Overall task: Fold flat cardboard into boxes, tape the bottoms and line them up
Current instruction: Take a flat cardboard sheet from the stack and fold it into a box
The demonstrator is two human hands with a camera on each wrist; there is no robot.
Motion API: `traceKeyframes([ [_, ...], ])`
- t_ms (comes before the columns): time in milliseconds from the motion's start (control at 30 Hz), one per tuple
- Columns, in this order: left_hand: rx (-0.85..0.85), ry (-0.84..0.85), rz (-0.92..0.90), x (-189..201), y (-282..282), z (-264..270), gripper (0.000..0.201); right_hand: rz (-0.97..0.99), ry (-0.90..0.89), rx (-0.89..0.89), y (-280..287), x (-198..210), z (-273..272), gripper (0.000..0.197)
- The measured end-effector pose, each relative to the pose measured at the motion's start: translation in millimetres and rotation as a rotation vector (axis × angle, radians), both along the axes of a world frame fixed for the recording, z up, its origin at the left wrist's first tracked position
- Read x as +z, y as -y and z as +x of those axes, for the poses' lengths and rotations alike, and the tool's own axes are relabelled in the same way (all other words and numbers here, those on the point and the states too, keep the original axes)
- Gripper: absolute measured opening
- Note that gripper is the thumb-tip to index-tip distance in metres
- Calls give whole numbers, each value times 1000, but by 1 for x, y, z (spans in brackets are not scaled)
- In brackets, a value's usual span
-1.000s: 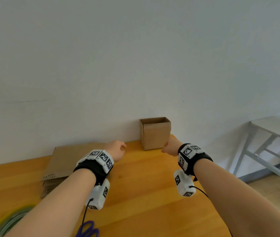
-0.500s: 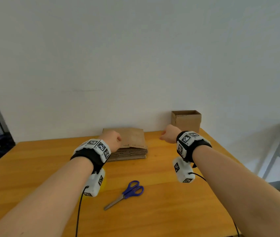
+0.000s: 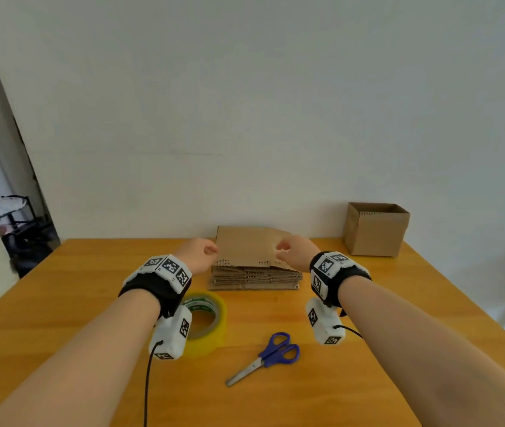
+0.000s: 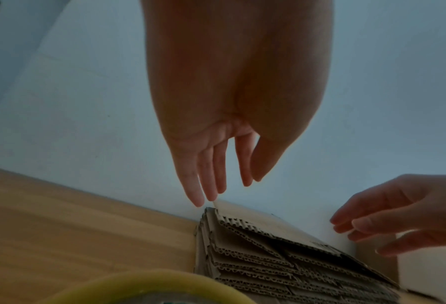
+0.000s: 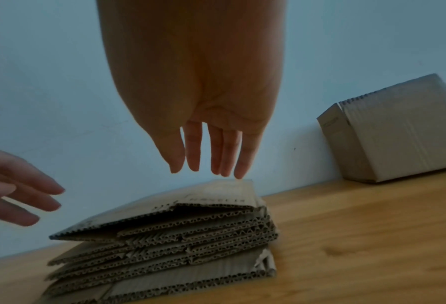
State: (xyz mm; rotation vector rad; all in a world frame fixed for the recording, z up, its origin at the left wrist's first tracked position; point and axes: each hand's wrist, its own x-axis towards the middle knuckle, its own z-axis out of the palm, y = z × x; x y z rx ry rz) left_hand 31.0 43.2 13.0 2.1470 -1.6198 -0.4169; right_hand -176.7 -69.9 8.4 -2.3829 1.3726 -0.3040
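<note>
Currently, head view: flat cardboard stack [image 3: 254, 266] at worktop [image 3: 368, 349] rear by wall; L hand [image 3: 197, 254] and R hand [image 3: 297, 252] above it. Folded box [image 3: 374, 231] far right. L wrist: grip released, fingers [image 4: 204, 176] straight. R wrist: same, fingers [image 5: 222, 152] just over top sheet.
</note>
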Motion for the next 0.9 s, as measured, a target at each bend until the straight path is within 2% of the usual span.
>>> traceKeyframes([
  [100, -1, -37, 5, -3, 12, 5, 35, 12, 18, -18, 9, -8, 7, 43],
  [300, 29, -137, 39, -11, 36, 9, 47, 195, 20, -197, 33, -18, 18, 82],
  [333, 42, -177, 43, -13, 38, 9, 47, 225, 21, -212, 34, -17, 18, 83],
  [433, 60, -232, 45, -17, 45, 10, 47, 286, 33, -195, 35, -15, 20, 55],
  [467, 66, -226, 45, -17, 46, 10, 47, 280, 31, -190, 36, -17, 20, 56],
  [567, 113, -220, 41, -18, 48, 10, 53, 303, 110, -260, 38, -21, 24, 79],
  [700, 202, -262, 25, -19, 49, 10, 66, 304, 154, -285, 38, -21, 22, 82],
  [833, 158, -301, -4, -17, 45, 4, 39, 308, 294, -296, 36, -17, 15, 88],
  [900, 147, -309, -55, -15, 40, 0, 36, 293, 369, -306, 32, -12, 9, 86],
])
